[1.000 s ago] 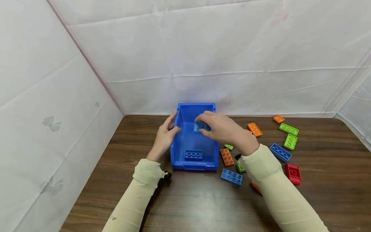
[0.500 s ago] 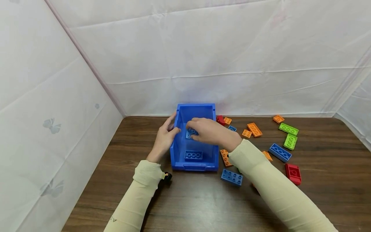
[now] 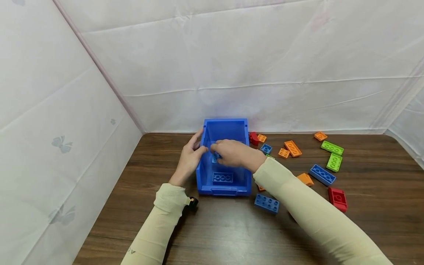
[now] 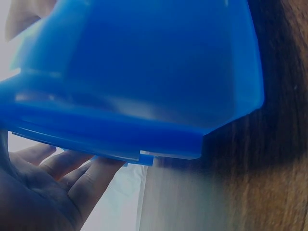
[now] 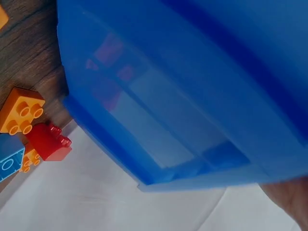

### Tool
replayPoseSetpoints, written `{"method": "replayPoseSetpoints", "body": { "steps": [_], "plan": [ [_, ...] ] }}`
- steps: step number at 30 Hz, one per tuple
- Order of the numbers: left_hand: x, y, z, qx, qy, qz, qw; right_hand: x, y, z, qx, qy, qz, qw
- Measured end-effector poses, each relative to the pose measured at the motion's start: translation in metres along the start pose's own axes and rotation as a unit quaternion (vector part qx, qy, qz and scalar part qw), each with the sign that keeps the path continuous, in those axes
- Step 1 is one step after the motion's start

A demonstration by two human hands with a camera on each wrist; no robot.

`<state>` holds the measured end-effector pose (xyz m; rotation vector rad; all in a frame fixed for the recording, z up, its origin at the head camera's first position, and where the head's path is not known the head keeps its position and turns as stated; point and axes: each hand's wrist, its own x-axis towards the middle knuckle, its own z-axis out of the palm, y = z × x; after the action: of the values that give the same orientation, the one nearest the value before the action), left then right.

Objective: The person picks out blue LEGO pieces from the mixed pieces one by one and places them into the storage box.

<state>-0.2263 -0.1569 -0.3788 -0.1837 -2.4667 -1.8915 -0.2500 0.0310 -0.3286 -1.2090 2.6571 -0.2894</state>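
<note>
My left hand (image 3: 189,160) grips the left wall of a blue plastic bin (image 3: 224,191), thumb at the rim and the other fingers along the outside. In the left wrist view, that hand's (image 4: 72,187) fingers reach past the bin's edge. Inside the bin, my right hand (image 3: 236,152) holds a light blue toy brick (image 3: 216,157) near the left wall, mostly covered by the fingers. A second blue brick (image 3: 222,177) lies near the bin's front wall. The right wrist view is filled largely by the bin (image 5: 192,86); the held brick cannot be made out there.
Loose bricks lie right of the bin on the wooden table (image 3: 225,235): a blue one (image 3: 267,203), another blue one (image 3: 322,175), a red one (image 3: 338,199), green ones (image 3: 332,148) and orange ones (image 3: 293,148). A white cloth (image 3: 251,73) hangs behind.
My right hand has moved left and slightly toward the front within the bin, carrying the light blue brick. My left hand has stayed on the bin's left wall.
</note>
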Motion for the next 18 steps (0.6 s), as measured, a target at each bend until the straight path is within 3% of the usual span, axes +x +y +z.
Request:
{"method": "replayPoseSetpoints", "body": {
  "steps": [6,18],
  "plan": [
    [0.0,0.0,0.0,0.001,-0.001,0.005,1.0,0.004,-0.001,0.005,-0.013,-0.034,0.003,0.9993],
    [-0.001,0.001,0.0,0.0,0.0,0.003,1.0,0.006,0.001,0.012,-0.011,-0.032,0.002,0.9994]
  ]
}}
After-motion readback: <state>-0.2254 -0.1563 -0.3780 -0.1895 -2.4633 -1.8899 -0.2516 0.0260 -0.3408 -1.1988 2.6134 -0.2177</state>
